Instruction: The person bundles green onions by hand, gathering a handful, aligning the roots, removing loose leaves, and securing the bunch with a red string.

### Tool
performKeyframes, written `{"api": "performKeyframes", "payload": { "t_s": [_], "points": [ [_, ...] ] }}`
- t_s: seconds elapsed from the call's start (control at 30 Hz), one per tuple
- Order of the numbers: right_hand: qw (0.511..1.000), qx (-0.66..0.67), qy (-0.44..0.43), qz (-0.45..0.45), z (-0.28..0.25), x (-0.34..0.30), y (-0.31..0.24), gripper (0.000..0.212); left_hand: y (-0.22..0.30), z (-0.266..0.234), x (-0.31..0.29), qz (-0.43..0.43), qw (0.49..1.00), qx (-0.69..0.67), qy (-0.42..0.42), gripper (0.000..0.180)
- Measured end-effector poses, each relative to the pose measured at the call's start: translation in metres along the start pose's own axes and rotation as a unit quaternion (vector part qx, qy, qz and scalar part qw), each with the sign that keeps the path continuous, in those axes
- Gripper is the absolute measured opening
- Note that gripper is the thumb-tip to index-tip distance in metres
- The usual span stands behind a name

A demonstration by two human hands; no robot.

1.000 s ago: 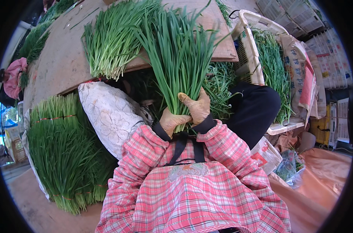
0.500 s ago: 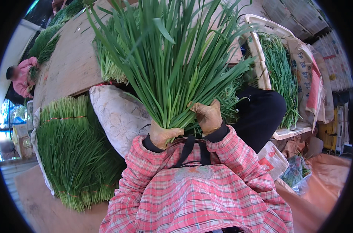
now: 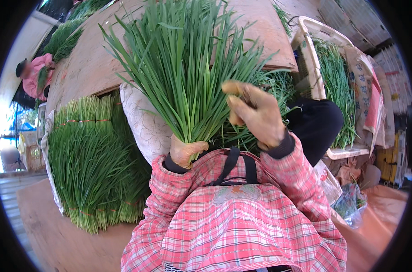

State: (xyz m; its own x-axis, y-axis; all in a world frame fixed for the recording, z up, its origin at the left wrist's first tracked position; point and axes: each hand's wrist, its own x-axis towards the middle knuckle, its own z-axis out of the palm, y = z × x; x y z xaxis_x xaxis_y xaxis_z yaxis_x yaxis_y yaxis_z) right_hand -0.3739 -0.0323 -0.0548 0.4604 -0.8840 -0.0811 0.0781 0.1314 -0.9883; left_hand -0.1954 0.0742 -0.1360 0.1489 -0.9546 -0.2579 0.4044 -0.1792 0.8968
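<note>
A large bunch of garlic chives, with long flat green leaves fanned out away from me, stands up from my left hand. That hand is wrapped round the pale lower stems at the bunch's base. My right hand, in a yellowish stained glove, hovers to the right of the bunch. Its fingers are half bent and spread, slightly smeared by motion, and nothing shows between them. Loose chive leaves lie behind and below the right hand, partly hidden by it. A patterned white cloth covers my left knee.
At the left, banded chive bundles are stacked. A wooden board lies ahead. To the right stands a white plastic crate of greens beside a sack. Another person in pink works at the far left.
My right hand has let go of the bunch's lower right side and risen rightward, away from the stems. My left hand keeps its hold, and the bunch leans slightly further left.
</note>
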Motion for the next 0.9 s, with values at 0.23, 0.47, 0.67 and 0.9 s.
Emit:
{"api": "performKeyframes", "payload": {
  "t_s": [0.23,0.47,0.67,0.9],
  "points": [
    [0.985,-0.130,-0.060,0.094,-0.007,0.046,0.023,0.025,-0.007,0.002,-0.005,-0.022,0.996,-0.070,-0.059,0.056],
    [0.993,-0.053,0.001,0.108,-0.011,0.031,0.041,0.015,-0.020,-0.005,0.000,-0.048,0.996,-0.053,-0.057,0.044],
    [0.984,0.099,0.126,0.083,-0.006,0.006,0.051,0.014,-0.023,0.001,0.005,-0.038,0.998,-0.041,-0.039,0.031],
    [0.985,-0.073,0.128,0.089,-0.023,0.023,0.075,0.015,-0.033,-0.004,0.010,-0.048,0.998,-0.025,-0.044,0.041]
  ]
}}
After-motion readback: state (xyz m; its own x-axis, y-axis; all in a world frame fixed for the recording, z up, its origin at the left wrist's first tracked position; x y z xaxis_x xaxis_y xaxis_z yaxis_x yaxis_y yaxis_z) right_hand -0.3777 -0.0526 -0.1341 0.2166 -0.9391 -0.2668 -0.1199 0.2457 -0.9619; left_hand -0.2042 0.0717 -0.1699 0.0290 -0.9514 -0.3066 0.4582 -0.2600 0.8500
